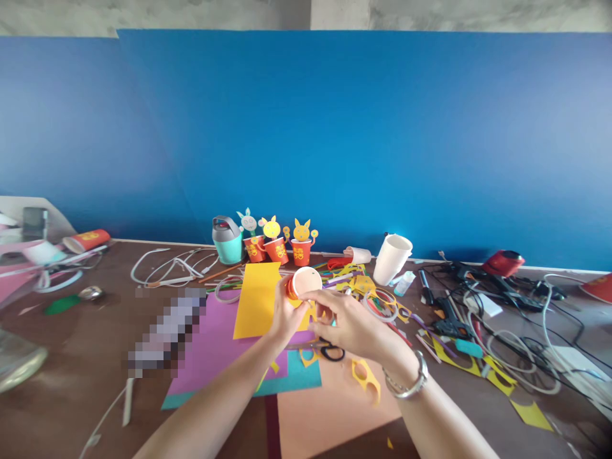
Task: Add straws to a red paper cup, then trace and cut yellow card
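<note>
Apparently for access, our left hand [285, 312] gripped a tilted red cup [305, 282]; we couldn't tell what our right hand [348, 317] held.

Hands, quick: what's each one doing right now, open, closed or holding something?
Left hand: closed around a red paper cup.
Right hand: fingers bent at the cup's rim; can't tell if it grips anything.

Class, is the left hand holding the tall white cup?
No: the left hand holds a red paper cup; the tall white cup stands apart.
</note>
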`<action>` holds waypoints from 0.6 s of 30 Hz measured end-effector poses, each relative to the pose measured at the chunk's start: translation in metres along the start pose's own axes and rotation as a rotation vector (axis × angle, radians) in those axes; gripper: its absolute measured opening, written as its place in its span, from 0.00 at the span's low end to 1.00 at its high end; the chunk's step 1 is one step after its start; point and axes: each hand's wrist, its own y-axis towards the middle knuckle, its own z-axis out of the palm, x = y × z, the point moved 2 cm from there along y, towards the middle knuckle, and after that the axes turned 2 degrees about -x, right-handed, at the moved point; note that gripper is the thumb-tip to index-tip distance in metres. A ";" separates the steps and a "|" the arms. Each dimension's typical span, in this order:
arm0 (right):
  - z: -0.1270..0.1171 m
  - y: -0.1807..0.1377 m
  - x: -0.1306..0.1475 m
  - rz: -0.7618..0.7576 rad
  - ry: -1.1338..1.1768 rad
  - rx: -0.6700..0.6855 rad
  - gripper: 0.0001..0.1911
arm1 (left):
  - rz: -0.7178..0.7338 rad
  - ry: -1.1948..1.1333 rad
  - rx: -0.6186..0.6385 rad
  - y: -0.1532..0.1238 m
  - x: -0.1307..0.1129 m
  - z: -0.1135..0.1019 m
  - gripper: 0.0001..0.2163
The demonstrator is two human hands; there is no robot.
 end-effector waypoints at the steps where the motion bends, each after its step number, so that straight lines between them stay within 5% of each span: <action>1: 0.001 0.001 0.005 -0.039 -0.015 -0.032 0.14 | -0.003 -0.017 0.026 0.000 -0.004 0.000 0.28; 6: -0.003 0.008 0.000 -0.084 -0.057 -0.301 0.11 | -0.019 -0.149 0.136 0.004 -0.033 0.001 0.23; 13: -0.014 0.009 -0.013 -0.091 -0.061 -0.494 0.13 | -0.210 -0.343 0.240 0.015 -0.057 0.008 0.21; 18: -0.008 0.015 -0.038 0.195 0.125 -0.556 0.21 | -0.363 -0.572 0.146 0.042 -0.076 0.008 0.21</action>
